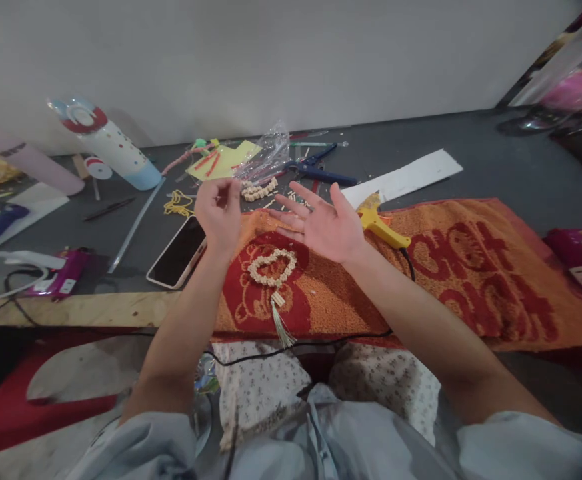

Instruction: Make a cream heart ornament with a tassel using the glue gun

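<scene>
My left hand (pixel 218 212) is raised over the towel's far left edge, fingers curled with thumb against them; whatever they hold, if anything, is too small to make out. Palm up and fingers spread, my right hand (pixel 327 225) hovers above the towel with nothing in it. Between my forearms a heart-shaped ring of pale beads (pixel 272 268) lies on the orange and red towel (pixel 351 300), with a cream tassel (pixel 281 323) below it. Beyond my hands is a clump of pale beads (pixel 259 189) near small loose sticks. A yellow glue gun (pixel 381 225) rests right of my right hand.
A phone (pixel 179 253) and yellow cord (pixel 178 203) lie left of my left hand. Blue-handled pliers (pixel 321 172), a clear plastic bag (pixel 271 153) and a white strip (pixel 411 179) are farther back. Bottles (pixel 121 150) stand at the left. A black cable (pixel 271 355) crosses the front edge.
</scene>
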`<action>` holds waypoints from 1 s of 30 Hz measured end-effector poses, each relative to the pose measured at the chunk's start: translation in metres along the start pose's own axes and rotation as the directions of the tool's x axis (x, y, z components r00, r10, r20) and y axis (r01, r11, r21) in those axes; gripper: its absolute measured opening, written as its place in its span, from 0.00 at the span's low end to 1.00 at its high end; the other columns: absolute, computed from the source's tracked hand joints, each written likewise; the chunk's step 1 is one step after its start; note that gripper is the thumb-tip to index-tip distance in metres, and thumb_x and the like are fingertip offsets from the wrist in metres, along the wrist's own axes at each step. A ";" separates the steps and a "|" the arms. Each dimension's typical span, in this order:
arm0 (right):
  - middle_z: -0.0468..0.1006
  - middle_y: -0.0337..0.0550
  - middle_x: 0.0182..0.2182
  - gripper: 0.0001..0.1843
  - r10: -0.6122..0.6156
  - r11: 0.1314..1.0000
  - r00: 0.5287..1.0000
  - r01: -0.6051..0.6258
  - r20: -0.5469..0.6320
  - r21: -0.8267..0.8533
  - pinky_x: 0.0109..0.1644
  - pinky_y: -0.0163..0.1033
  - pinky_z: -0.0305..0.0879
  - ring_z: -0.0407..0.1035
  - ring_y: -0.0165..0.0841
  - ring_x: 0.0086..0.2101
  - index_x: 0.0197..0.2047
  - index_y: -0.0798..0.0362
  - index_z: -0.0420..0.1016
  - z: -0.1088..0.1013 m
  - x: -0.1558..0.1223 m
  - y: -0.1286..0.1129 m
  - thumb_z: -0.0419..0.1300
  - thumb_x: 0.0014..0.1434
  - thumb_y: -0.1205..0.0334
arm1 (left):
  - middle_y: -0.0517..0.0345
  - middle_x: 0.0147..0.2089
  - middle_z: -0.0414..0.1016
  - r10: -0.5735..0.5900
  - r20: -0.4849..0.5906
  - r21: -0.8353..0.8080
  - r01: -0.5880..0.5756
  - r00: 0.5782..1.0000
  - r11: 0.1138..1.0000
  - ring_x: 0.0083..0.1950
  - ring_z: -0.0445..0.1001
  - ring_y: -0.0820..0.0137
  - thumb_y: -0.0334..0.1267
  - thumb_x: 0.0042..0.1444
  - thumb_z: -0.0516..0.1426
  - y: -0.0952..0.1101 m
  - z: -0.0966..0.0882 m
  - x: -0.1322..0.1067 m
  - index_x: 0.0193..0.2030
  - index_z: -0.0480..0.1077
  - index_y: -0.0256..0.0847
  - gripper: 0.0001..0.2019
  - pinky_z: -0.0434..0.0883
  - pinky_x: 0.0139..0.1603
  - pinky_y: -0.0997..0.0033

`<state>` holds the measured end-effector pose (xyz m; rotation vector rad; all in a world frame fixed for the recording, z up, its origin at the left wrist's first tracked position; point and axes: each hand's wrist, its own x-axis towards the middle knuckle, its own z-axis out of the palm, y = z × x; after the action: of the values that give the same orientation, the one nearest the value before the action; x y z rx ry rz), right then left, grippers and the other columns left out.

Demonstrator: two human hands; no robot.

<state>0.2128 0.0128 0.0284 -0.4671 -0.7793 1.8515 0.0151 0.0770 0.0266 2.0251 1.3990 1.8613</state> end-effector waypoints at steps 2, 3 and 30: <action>0.71 0.40 0.61 0.32 -0.005 1.000 1.000 0.005 0.009 -0.004 0.67 0.60 0.55 0.63 0.43 0.62 0.57 0.41 0.68 0.000 -0.001 0.000 0.43 0.61 0.32 | 0.59 0.34 0.74 0.019 0.051 -0.035 -0.017 0.998 0.999 0.37 0.71 0.72 0.47 0.60 0.58 0.000 -0.002 0.000 0.34 0.73 0.44 0.10 0.70 0.38 0.69; 0.70 0.40 0.61 0.32 -0.007 1.000 1.000 0.007 0.013 -0.005 0.67 0.60 0.55 0.63 0.43 0.62 0.57 0.41 0.68 0.000 -0.001 0.000 0.43 0.61 0.32 | 0.59 0.33 0.75 0.065 0.112 -0.051 -0.060 0.992 0.997 0.37 0.72 0.71 0.48 0.60 0.58 0.001 -0.002 0.000 0.34 0.74 0.45 0.10 0.70 0.40 0.68; 0.65 0.38 0.65 0.36 -0.080 0.994 0.997 0.079 0.001 -0.069 0.65 0.64 0.54 0.59 0.46 0.64 0.59 0.38 0.65 0.000 -0.005 -0.005 0.39 0.59 0.29 | 0.55 0.39 0.68 -0.002 0.013 -0.072 0.003 1.000 0.997 0.44 0.69 0.69 0.56 0.64 0.49 -0.003 -0.003 -0.004 0.41 0.67 0.44 0.17 0.69 0.44 0.65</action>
<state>0.2180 0.0096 0.0323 -0.4754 -0.8512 1.7543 0.0115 0.0744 0.0230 1.9976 1.3111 1.8653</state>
